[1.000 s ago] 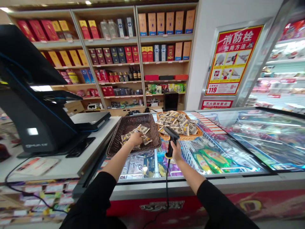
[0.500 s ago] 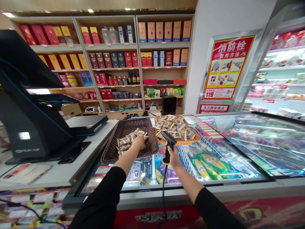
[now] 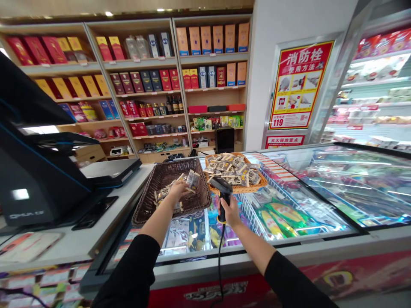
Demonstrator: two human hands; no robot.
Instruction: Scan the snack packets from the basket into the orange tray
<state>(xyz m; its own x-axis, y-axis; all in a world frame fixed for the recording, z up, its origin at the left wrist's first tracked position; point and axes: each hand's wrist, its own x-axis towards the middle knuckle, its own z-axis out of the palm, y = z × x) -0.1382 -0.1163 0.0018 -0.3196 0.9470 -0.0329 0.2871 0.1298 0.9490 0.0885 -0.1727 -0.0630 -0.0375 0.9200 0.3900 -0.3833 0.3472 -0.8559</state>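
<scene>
My left hand (image 3: 179, 189) reaches over the dark brown woven basket (image 3: 150, 179), its fingers closed on a small snack packet (image 3: 193, 179) that stands tilted up at the fingertips. More packets of the same kind lie in the basket under and beside the hand, partly covered by it. My right hand (image 3: 230, 210) is wrapped round the black handle of a corded barcode scanner (image 3: 222, 188). The scanner's head points left toward the dark basket. Just behind it, an orange-tan basket (image 3: 263, 183) is heaped with matching packets.
Both baskets rest on the glass top of a chest freezer (image 3: 324, 205) holding bagged goods. A counter (image 3: 105, 222) with a black checkout machine (image 3: 38, 184) and a scale (image 3: 112, 169) stands at left. Shelves of boxes (image 3: 144, 81) line the back wall; the scanner's cord (image 3: 220, 256) hangs down.
My left hand has shifted slightly left within the dark basket, and a packet has come up upright at its fingers. The scanner has tipped a little and moved left. The view has turned slightly right.
</scene>
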